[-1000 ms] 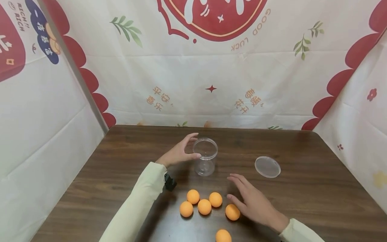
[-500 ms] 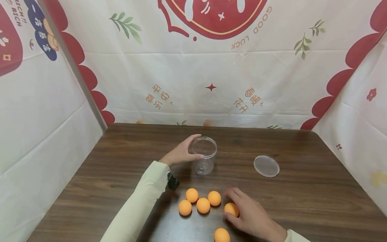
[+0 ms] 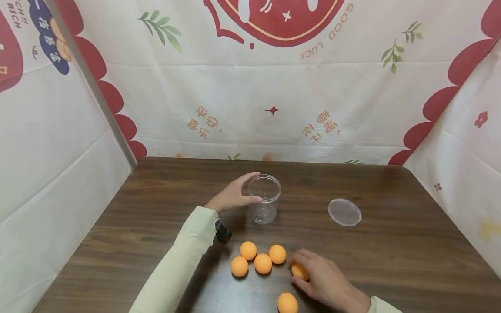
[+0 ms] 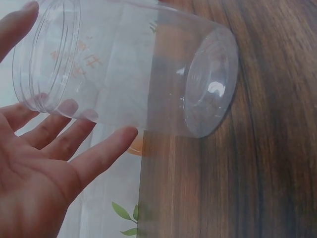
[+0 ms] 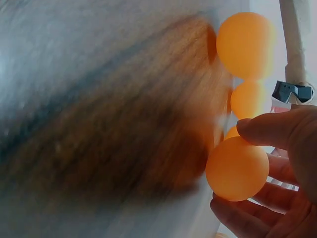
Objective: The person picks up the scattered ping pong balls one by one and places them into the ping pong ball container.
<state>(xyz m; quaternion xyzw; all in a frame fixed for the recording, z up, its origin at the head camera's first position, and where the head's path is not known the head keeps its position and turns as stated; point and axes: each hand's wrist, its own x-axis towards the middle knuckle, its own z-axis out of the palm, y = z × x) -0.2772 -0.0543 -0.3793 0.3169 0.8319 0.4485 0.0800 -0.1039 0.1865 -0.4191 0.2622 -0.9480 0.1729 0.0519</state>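
Note:
A clear plastic jar (image 3: 263, 213) stands upright and uncapped on the table. My left hand (image 3: 232, 195) holds it near the rim, thumb on the near side and fingers round the far side; the left wrist view shows the fingers along the jar wall (image 4: 124, 74). Farther right and nearer, my right hand (image 3: 326, 282) pinches an orange ping-pong ball (image 3: 299, 272). In the right wrist view, the thumb touches that ball (image 5: 237, 168) on one side and fingertips on the other. The ball appears to rest on the table.
Several more orange balls (image 3: 263, 264) cluster left of the right hand. A single ball (image 3: 287, 303) lies at the near side. The clear round lid (image 3: 345, 212) lies flat to the jar's right. A printed cloth (image 3: 274, 87) hangs behind the wooden table (image 3: 391, 243).
My right hand has come down toward me onto the ball, and its fingers have closed round it. My left hand has moved slightly in against the jar.

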